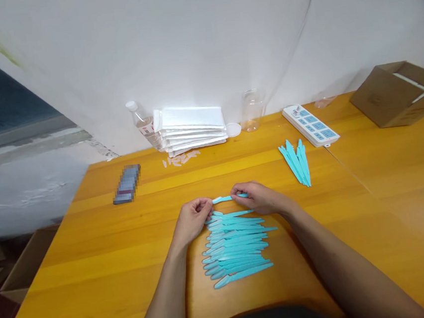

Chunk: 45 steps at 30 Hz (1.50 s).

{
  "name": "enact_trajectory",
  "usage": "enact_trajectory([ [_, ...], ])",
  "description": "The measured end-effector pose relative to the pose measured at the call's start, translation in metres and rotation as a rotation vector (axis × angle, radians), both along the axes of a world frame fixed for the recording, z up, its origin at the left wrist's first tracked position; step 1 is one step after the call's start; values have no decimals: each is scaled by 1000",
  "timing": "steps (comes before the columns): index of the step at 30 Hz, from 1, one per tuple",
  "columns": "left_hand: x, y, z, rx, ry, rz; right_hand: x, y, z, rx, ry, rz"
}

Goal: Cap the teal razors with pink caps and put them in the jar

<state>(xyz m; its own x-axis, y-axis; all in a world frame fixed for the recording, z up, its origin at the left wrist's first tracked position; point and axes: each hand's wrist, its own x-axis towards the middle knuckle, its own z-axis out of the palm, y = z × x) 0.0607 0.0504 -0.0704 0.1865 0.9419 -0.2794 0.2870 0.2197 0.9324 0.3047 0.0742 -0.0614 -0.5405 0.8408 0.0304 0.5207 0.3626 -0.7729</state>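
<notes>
Both hands hold one turquoise eyebrow razor (224, 199) level above the wooden table. My right hand (255, 196) is closed round its handle. At its other end, my left hand (195, 219) pinches the blade tip, where a pale cover seems to sit, though the fingertips partly hide it. Just below the hands lies a row of several similar razors (239, 246), side by side, their blade ends to the left. A smaller bunch of razors (298, 163) rests farther back on the right. Several small clear covers (182, 159) are scattered near the back.
White padded envelopes (192, 126) are stacked against the wall, between a plastic bottle (144, 125) and a clear jar (251, 112) with a white lid (233, 130) beside it. A power strip (311, 125) and a cardboard box (393, 96) stand right; a phone (126, 184) lies left.
</notes>
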Motion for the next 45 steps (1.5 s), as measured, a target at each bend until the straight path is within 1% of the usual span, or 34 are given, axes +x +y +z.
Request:
enact_trajectory([
  [2,-2,0,3,2,-8,-8,-1,-1,2,-10,5,2],
  [5,-9,-6,14,9,9,-33,3,-1,5,-54,14,7],
  [7,-13,-15,22,14,45,-34,10,2,6,-70,-2,-69],
  [9,-17,-29,28,15,81,-24,21,6,7,-27,-84,-237],
  [12,-17,-54,27,-8,125,-39,40,13,6,38,-348,-548],
  [15,-16,-71,20,1,186,-37,59,17,7,-12,-563,-851],
  [17,-20,-72,18,50,244,16,71,17,8,-54,-624,-1001],
  [18,-23,-70,18,75,271,51,77,17,9,-74,-647,-1046],
  [20,-32,-63,22,110,306,116,87,17,9,-117,-684,-1083],
  [23,-44,-46,32,123,309,177,97,18,8,-164,-699,-1083],
  [26,-53,-27,41,131,303,191,98,18,5,-157,-685,-1101],
  [29,-61,-8,42,146,303,189,93,18,3,-124,-678,-1082],
  [33,-75,18,34,171,304,198,84,20,0,-87,-671,-1003],
  [35,-83,31,27,194,314,220,80,21,-2,-44,-665,-967],
  [38,-95,54,15,238,351,248,78,22,-5,-10,-670,-959],
  [42,-105,93,-2,326,571,241,81,24,-9,-53,-696,-953],
  [45,-107,124,-9,378,717,241,83,24,-11,-68,-631,-949],
])
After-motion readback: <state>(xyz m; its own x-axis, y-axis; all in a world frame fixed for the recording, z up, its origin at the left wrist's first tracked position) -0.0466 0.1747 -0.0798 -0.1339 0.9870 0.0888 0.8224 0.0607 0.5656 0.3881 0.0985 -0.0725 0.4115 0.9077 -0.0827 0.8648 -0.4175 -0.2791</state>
